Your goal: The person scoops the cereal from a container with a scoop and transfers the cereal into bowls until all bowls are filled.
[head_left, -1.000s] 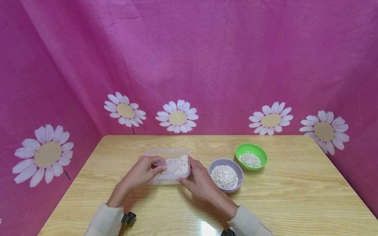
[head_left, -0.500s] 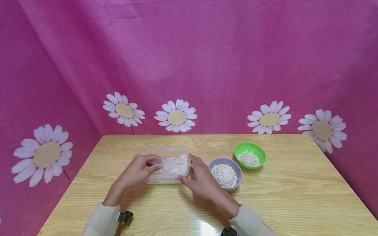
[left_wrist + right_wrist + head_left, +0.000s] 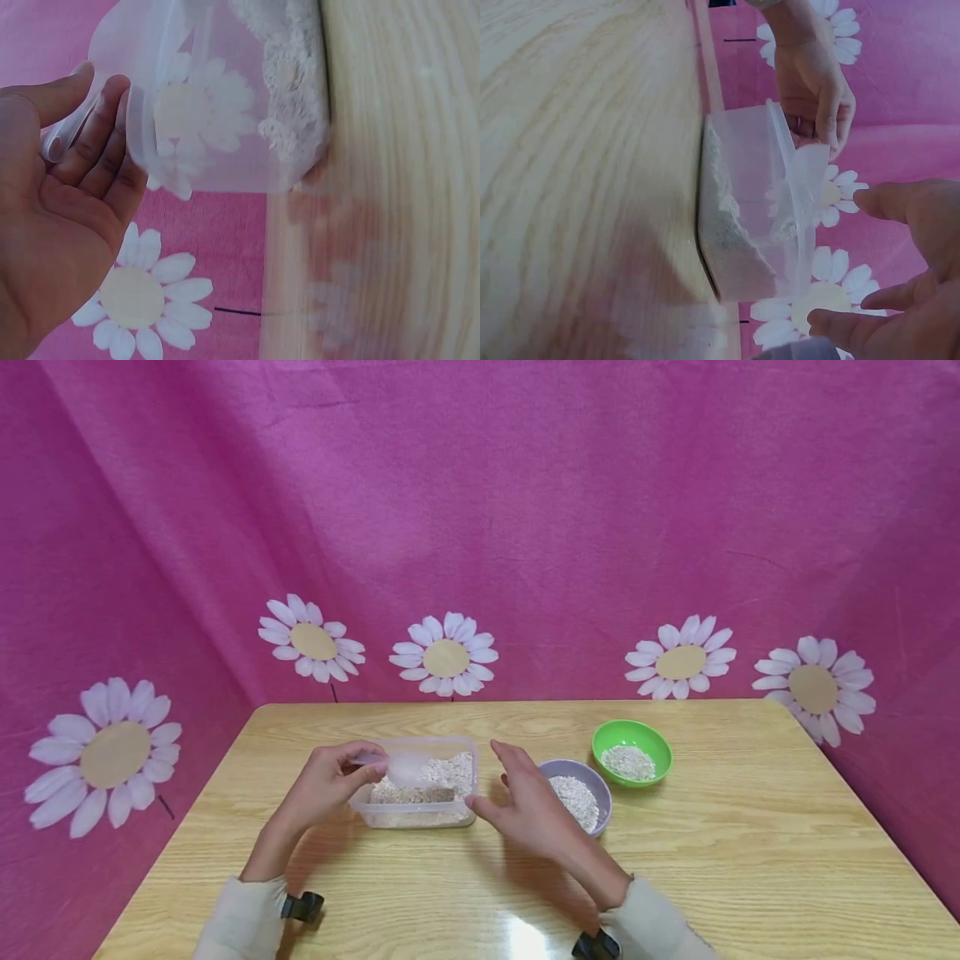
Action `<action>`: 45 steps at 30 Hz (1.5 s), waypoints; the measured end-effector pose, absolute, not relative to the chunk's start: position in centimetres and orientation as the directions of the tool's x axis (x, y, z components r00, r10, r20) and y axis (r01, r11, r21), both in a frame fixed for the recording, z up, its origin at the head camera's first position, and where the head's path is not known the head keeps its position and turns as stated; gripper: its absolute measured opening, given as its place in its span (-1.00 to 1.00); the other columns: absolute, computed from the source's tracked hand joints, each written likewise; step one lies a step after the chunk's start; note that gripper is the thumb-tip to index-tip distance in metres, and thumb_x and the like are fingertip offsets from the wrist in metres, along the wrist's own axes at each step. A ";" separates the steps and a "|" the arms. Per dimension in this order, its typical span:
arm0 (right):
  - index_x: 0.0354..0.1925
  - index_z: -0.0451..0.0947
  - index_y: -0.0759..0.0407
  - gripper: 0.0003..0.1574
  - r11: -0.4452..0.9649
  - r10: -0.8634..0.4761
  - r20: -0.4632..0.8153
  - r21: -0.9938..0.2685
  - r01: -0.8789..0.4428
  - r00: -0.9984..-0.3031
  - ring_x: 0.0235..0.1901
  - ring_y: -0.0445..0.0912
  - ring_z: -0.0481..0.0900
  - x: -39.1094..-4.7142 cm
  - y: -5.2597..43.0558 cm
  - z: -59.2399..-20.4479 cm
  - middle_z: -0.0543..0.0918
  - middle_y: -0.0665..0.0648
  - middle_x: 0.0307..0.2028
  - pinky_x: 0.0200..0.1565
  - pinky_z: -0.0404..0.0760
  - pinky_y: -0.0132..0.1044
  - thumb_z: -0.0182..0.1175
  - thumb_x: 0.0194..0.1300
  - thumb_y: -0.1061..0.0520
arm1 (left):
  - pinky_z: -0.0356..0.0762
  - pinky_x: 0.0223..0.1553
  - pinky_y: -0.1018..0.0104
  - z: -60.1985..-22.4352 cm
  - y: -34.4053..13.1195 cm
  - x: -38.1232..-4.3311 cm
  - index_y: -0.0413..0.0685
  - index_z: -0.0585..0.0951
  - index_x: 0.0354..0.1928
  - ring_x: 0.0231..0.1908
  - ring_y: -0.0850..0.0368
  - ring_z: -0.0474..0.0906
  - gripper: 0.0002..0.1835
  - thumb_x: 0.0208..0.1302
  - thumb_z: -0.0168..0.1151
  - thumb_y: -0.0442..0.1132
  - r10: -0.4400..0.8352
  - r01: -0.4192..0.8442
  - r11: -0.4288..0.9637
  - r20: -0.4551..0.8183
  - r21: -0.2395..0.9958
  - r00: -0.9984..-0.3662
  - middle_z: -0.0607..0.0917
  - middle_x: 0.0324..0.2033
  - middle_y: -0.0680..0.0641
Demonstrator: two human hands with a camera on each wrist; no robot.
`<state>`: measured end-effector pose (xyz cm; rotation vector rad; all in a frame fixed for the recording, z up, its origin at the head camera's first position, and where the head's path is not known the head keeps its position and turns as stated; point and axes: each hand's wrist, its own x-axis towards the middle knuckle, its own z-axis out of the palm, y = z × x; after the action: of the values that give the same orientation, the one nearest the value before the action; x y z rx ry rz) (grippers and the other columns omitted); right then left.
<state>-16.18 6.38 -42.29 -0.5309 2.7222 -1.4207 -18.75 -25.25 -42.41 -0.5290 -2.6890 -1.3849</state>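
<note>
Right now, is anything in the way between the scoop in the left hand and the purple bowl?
Yes. The open right hand hovers between the clear scoop, pinched by the left hand over the clear container, and the purple bowl. Nothing else visible stands between them.

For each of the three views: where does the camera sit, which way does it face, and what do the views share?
Head: worn on the head, looks forward and down at the table; both hands and sleeves show.
Left wrist: looks along the left hand, which pinches a clear scoop.
Right wrist: looks past the right hand at the clear container.
All three share the container of oats.
</note>
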 end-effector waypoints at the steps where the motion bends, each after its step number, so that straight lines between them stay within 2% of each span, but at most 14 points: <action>1: 0.62 0.18 0.34 0.09 0.528 -0.306 0.133 -0.801 -0.284 -0.943 0.29 0.33 0.63 -16.2 6.5 -42.2 0.36 0.31 0.56 0.32 0.64 0.10 0.47 0.40 -0.03 | 0.73 -0.15 0.35 -42.3 -25.4 -18.7 -0.21 0.75 -0.01 -0.23 0.16 0.81 -0.83 0.47 0.39 -0.28 0.262 0.331 0.527 0.221 0.783 -0.940 0.86 -0.23 -0.19; 6: 0.63 0.20 0.28 0.06 0.524 -0.291 0.128 -0.808 -0.270 -0.948 0.31 0.36 0.62 -16.5 7.2 -41.9 0.36 0.29 0.57 0.31 0.65 0.10 0.47 0.40 -0.04 | 0.78 -0.10 0.27 -41.9 -26.2 -18.7 -0.29 0.73 0.03 -0.26 0.29 0.79 -0.81 0.48 0.36 -0.34 0.217 0.319 0.485 0.241 0.814 -0.946 0.84 -0.23 -0.26; 15: 0.62 0.23 0.26 0.03 0.534 -0.295 0.138 -0.797 -0.283 -0.946 0.30 0.39 0.62 -16.7 8.2 -41.7 0.37 0.30 0.57 0.29 0.66 0.11 0.45 0.40 -0.02 | 0.74 -0.10 0.42 -41.8 -26.5 -18.7 -0.35 0.72 0.03 -0.26 0.36 0.75 -0.82 0.49 0.33 -0.40 0.164 0.336 0.444 0.293 0.831 -0.942 0.82 -0.22 -0.29; 20: 0.62 0.24 0.24 0.01 0.593 -0.291 0.135 -0.751 -0.289 -0.947 0.15 0.19 0.69 -16.9 9.3 -41.7 0.42 0.25 0.53 0.20 0.66 0.05 0.43 0.42 -0.06 | 0.73 -0.11 0.46 -41.8 -25.7 -19.0 -0.41 0.69 0.05 -0.29 0.36 0.75 -0.80 0.50 0.30 -0.42 0.159 0.347 0.397 0.308 0.850 -0.938 0.81 -0.26 -0.35; 24: 0.61 0.26 0.26 0.00 0.646 -0.277 0.139 -0.705 -0.292 -0.951 0.12 0.11 0.68 -17.1 10.6 -41.7 0.44 0.28 0.51 0.26 0.61 0.11 0.41 0.44 -0.10 | 0.72 -0.09 0.47 -41.7 -24.6 -19.4 -0.42 0.68 0.07 -0.29 0.33 0.77 -0.79 0.51 0.30 -0.42 0.161 0.339 0.367 0.299 0.866 -0.940 0.80 -0.25 -0.38; 28: 0.58 0.28 0.32 -0.02 0.656 -0.264 0.153 -0.695 -0.294 -0.952 0.25 0.21 0.67 -17.2 12.1 -42.0 0.42 0.36 0.52 0.32 0.59 0.19 0.40 0.44 -0.07 | 0.73 -0.09 0.46 -41.7 -23.3 -19.9 -0.42 0.67 0.10 -0.26 0.28 0.79 -0.77 0.51 0.29 -0.41 0.156 0.321 0.345 0.284 0.882 -0.946 0.80 -0.20 -0.40; 34: 0.56 0.29 0.38 -0.05 0.642 -0.249 0.193 -0.701 -0.310 -0.949 0.29 0.34 0.63 -17.4 14.4 -42.3 0.41 0.43 0.51 0.36 0.55 0.25 0.42 0.43 0.00 | 0.74 -0.08 0.43 -41.6 -20.8 -20.6 -0.45 0.67 0.11 -0.25 0.37 0.74 -0.74 0.53 0.29 -0.39 0.157 0.322 0.299 0.287 0.898 -0.945 0.80 -0.18 -0.41; 37: 0.53 0.32 0.40 -0.06 0.660 -0.238 0.219 -0.679 -0.323 -0.946 0.22 0.33 0.67 -17.4 15.3 -42.3 0.48 0.45 0.45 0.29 0.60 0.25 0.44 0.41 0.00 | 0.72 -0.12 0.43 -41.6 -19.5 -21.0 -0.39 0.70 0.09 -0.25 0.25 0.77 -0.76 0.51 0.32 -0.36 0.155 0.322 0.303 0.287 0.897 -0.945 0.82 -0.20 -0.38; 39: 0.52 0.33 0.40 -0.06 0.674 -0.226 0.229 -0.665 -0.321 -0.947 0.10 0.25 0.70 -17.4 15.9 -42.3 0.59 0.42 0.29 0.21 0.64 0.20 0.46 0.40 0.00 | 0.70 -0.15 0.44 -41.5 -18.6 -21.2 -0.34 0.72 0.08 -0.22 0.07 0.80 -0.77 0.51 0.33 -0.34 0.160 0.326 0.314 0.289 0.892 -0.944 0.82 -0.22 -0.35; 42: 0.52 0.34 0.39 -0.06 0.688 -0.213 0.237 -0.653 -0.317 -0.948 0.14 0.28 0.66 -17.5 16.7 -42.4 0.60 0.43 0.27 0.23 0.61 0.23 0.47 0.39 0.00 | 0.68 -0.21 0.44 -41.3 -17.3 -21.6 -0.28 0.73 0.08 -0.16 -0.22 0.81 -0.78 0.51 0.34 -0.32 0.175 0.340 0.325 0.298 0.882 -0.939 0.83 -0.22 -0.31; 44: 0.52 0.32 0.40 -0.05 0.684 -0.213 0.232 -0.658 -0.314 -0.949 0.22 0.34 0.63 -17.6 17.2 -42.4 0.57 0.46 0.31 0.27 0.61 0.25 0.46 0.40 0.01 | 0.64 -0.25 0.44 -41.4 -16.5 -21.8 -0.25 0.74 0.08 -0.14 -0.25 0.81 -0.78 0.51 0.35 -0.30 0.187 0.345 0.325 0.297 0.881 -0.936 0.84 -0.22 -0.29; 45: 0.53 0.31 0.41 -0.05 0.674 -0.214 0.226 -0.670 -0.311 -0.950 0.31 0.39 0.58 -17.6 17.5 -42.5 0.49 0.49 0.40 0.31 0.59 0.27 0.46 0.41 0.02 | 0.63 -0.27 0.43 -41.5 -16.1 -21.9 -0.23 0.74 0.07 -0.15 -0.19 0.82 -0.79 0.50 0.36 -0.30 0.191 0.348 0.327 0.299 0.879 -0.935 0.85 -0.21 -0.27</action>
<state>-17.57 17.46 -42.47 -0.4719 2.9900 -1.2368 -21.93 -16.14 -41.45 -0.4988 -2.4404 -1.6724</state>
